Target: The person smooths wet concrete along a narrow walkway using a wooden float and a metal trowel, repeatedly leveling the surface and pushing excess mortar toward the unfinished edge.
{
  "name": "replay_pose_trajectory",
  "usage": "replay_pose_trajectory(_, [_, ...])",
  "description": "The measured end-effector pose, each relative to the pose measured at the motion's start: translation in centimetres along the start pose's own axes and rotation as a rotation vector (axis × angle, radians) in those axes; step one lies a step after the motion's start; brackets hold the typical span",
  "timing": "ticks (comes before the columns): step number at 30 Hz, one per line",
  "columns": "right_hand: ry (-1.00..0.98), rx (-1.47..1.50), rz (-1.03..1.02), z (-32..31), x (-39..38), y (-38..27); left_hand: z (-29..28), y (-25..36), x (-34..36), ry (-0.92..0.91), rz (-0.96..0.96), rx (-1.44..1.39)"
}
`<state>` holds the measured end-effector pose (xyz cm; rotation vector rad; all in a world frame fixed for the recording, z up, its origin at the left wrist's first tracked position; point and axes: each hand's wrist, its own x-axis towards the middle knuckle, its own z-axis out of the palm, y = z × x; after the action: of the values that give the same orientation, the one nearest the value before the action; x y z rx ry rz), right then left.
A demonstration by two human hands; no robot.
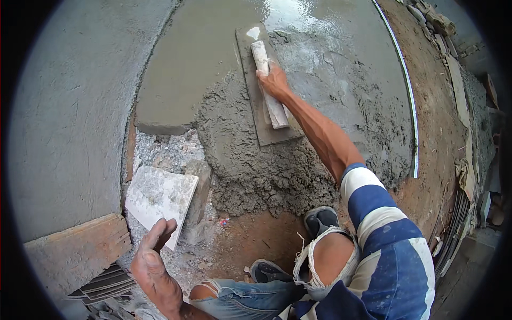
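My right hand (274,82) is wrapped round the worn, cement-smeared handle of a flat rectangular hand float (250,101). The float lies on wet grey concrete (186,64), between a smoothed stretch on the left and rougher material on the right. Below it, a lumpy edge of mortar (272,186) meets the bare earth. My left hand (154,266) is raised at the lower left, fingers loosely bent and thumb apart, with nothing visible in it. Beyond its fingertips rests a broken pale slab piece (160,194), cement-stained, over gravel and beside a stone block (198,189).
A hardened grey slab (74,117) runs along the left, with a wooden board (77,253) at its near edge. A thin white strip (408,88) borders the wet concrete on the right. Farther right are brown soil (434,122) and stacked thin sheets (453,226). My shoes (320,220) stand close to the mortar.
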<state>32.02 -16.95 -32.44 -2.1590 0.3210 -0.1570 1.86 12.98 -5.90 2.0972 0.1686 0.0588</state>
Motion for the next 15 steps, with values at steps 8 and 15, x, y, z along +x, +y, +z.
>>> replay_pose_trajectory(8, [0.108, -0.023, 0.02, -2.7, 4.9, 2.5, 0.8, 0.1, 1.3, -0.007, -0.003, -0.01])
replay_pose_trajectory(15, [0.172, 0.005, 0.033, -4.1, 4.9, 5.0, -0.4, 0.4, -0.2, 0.007, -0.004, 0.059])
